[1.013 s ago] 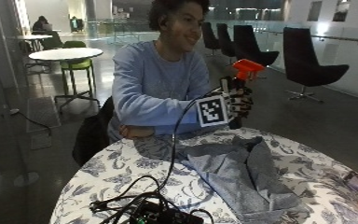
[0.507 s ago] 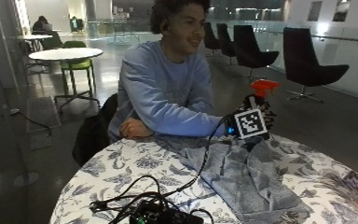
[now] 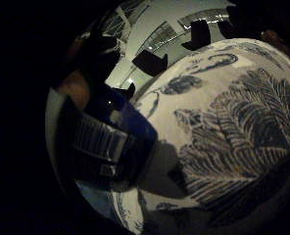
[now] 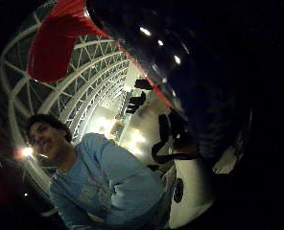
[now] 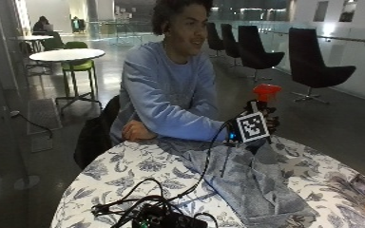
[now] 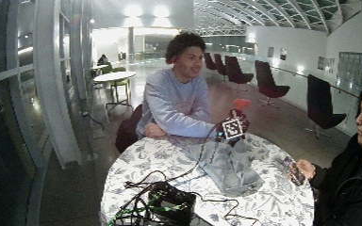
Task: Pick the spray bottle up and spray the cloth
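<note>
From the outside view, the gloved right hand (image 5: 266, 118) is wrapped round the spray bottle (image 5: 263, 102), holding it upright just above the far edge of the grey cloth (image 5: 249, 180), which lies spread on the patterned counter (image 5: 125, 175). The red spray head shows above the hand. To do the step well, I judge the nozzle should be tipped down toward the cloth before the trigger is squeezed. Which way the nozzle faces is hard to tell here, and the marker hides most of the bottle's body.

The wide outside view shows the same: bottle raised above the cloth's far end, nothing more of the fingers.

In the little-finger-side palm view, the bottle's blue labelled body (image 3: 106, 142) sits close against the palm, with the leaf-printed counter beyond it (the cloth does not show).

In the thumb-side palm view, the red spray head (image 4: 60, 43) juts past a dark shiny mass; the trigger finger cannot be made out.
</note>
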Available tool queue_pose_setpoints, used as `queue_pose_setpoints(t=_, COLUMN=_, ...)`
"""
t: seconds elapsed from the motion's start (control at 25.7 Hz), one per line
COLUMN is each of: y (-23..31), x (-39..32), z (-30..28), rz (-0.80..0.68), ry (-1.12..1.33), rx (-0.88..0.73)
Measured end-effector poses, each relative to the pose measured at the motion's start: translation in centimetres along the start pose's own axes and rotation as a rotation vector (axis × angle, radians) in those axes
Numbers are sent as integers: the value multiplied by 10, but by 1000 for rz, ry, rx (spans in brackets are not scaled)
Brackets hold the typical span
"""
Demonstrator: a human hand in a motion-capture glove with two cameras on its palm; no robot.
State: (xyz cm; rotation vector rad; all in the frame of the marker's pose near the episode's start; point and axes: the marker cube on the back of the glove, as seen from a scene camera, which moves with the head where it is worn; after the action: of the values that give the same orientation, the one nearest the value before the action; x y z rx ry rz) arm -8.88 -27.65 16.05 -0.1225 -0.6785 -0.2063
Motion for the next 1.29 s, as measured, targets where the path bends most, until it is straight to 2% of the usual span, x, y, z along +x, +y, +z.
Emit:
queue_pose_setpoints(t=0.19, y=17, x=-37, z=-36, rz=-15, ry=-29, rx=71)
queue_pose_setpoints(t=0.47, y=98, x=-64, z=-131, rz=72, ry=330, rx=91)
queue_pose_setpoints(t=0.7, y=194, x=-67, z=-177, rz=155, ry=567, rx=126)
queue_pose_setpoints(t=0.94, y=268, x=-60, z=-192, rz=181, ry=709, rx=156)
queue_pose_setpoints(t=1.29, y=296, x=-63, z=-177, rz=152, ry=792, rx=105)
